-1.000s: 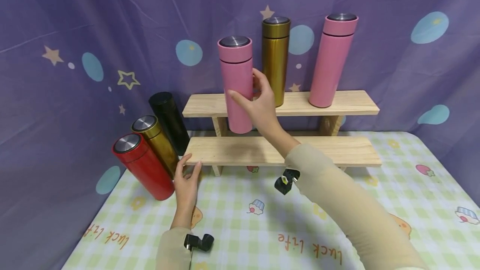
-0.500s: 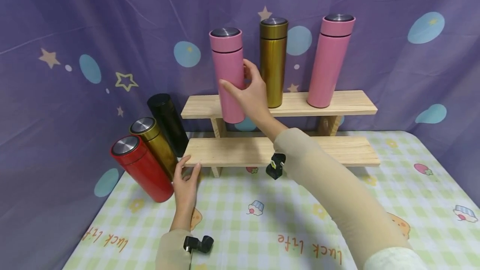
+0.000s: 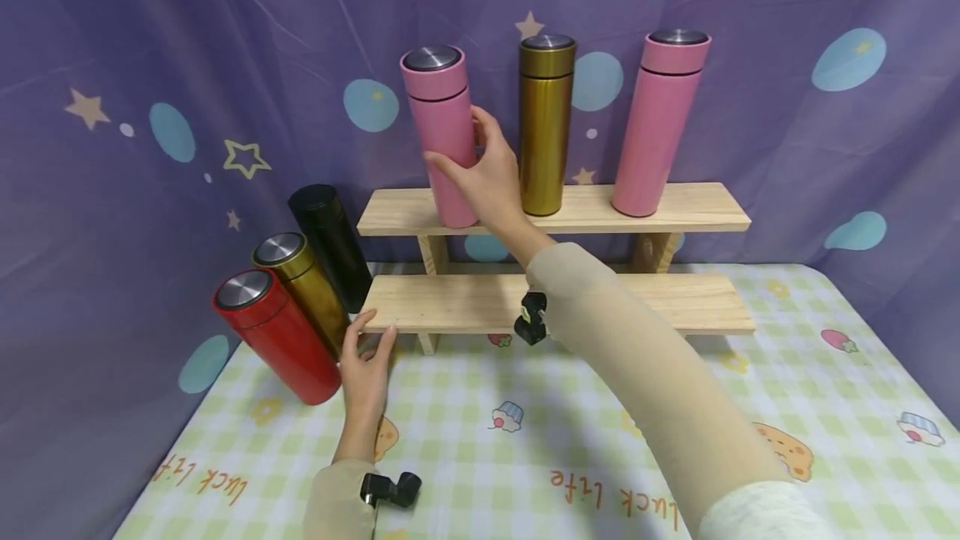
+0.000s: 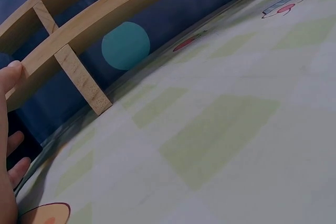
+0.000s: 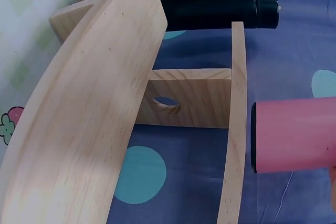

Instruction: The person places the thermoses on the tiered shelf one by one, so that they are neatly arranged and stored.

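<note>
My right hand (image 3: 491, 177) grips a pink thermos bottle (image 3: 442, 119) round its middle, thumb on the near side. The bottle is upright with a slight tilt, over the left part of the upper board (image 3: 397, 211) of a two-tier wooden shelf. In the right wrist view, a narrow gap shows between the pink bottle's dark base (image 5: 254, 137) and the upper board (image 5: 236, 103). My left hand (image 3: 365, 377) holds the left front corner of the lower board (image 3: 442, 302), its thumb (image 4: 11, 74) on the front edge.
A gold bottle (image 3: 546, 132) and another pink bottle (image 3: 660, 127) stand on the upper board. Left of the shelf, red (image 3: 281, 340), gold (image 3: 307, 290) and black (image 3: 333, 244) bottles stand on the checked tablecloth (image 3: 450, 457). A purple curtain (image 3: 262, 40) hangs behind.
My right hand has carried the pink bottle left and away from me, from in front of the upper board to over it. My left hand stays at the shelf corner.
</note>
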`<state>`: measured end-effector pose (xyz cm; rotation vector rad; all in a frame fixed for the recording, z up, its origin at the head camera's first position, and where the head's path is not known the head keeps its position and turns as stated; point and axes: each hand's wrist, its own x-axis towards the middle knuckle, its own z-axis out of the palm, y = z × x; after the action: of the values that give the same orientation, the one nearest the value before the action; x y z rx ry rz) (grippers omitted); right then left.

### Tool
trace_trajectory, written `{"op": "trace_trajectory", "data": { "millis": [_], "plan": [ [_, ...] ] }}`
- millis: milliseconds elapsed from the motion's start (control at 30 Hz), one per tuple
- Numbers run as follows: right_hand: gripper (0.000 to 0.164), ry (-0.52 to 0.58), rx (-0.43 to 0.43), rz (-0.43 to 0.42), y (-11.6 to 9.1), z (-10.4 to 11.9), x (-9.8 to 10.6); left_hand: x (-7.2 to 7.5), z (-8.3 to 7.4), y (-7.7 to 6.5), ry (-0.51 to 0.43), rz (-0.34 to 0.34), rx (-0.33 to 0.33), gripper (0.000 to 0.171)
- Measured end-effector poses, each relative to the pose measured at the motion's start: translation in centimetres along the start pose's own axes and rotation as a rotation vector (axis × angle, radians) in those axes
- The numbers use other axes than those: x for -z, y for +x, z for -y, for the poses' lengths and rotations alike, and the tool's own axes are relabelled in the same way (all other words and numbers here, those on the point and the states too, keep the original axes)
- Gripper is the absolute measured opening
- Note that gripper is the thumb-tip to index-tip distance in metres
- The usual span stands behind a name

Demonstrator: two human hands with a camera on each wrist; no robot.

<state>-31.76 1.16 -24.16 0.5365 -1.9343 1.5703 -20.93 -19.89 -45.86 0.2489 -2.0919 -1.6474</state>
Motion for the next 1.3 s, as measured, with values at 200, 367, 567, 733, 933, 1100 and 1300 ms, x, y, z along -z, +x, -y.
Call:
{"op": "trace_trajectory", "data": {
  "millis": [200,367,567,733,933,1100,1300],
  "plan": [
    [0.079,-0.029,-0.013,-0.010,0.3,-0.1,-0.5,0.0,0.0,0.0,0.001,-0.005,0.012,0.049],
    [0.079,-0.033,-0.046,-0.019,0.5,-0.3,-0.4,-0.1,0.0,0.1,0.001,0.001,0.018,0.049],
    [0.080,-0.007,-0.071,-0.023,0.8,-0.9,-0.4,-0.1,-0.1,0.1,0.001,-0.005,0.022,0.048],
    [0.080,0.015,-0.110,-0.039,1.0,-0.8,-0.4,-0.1,-0.1,0.0,-0.003,0.000,0.018,0.049],
    [0.082,0.011,-0.155,0.005,1.3,-0.4,-0.6,-0.1,0.0,0.0,0.011,-0.020,-0.001,0.047],
    [0.083,0.001,-0.175,0.016,1.5,-0.5,-0.7,-0.2,0.0,0.0,0.023,-0.017,0.001,0.048],
    [0.085,0.011,-0.206,0.036,1.8,-1.0,-0.8,-0.4,0.1,0.0,0.014,-0.014,0.006,0.048]
  ]
}}
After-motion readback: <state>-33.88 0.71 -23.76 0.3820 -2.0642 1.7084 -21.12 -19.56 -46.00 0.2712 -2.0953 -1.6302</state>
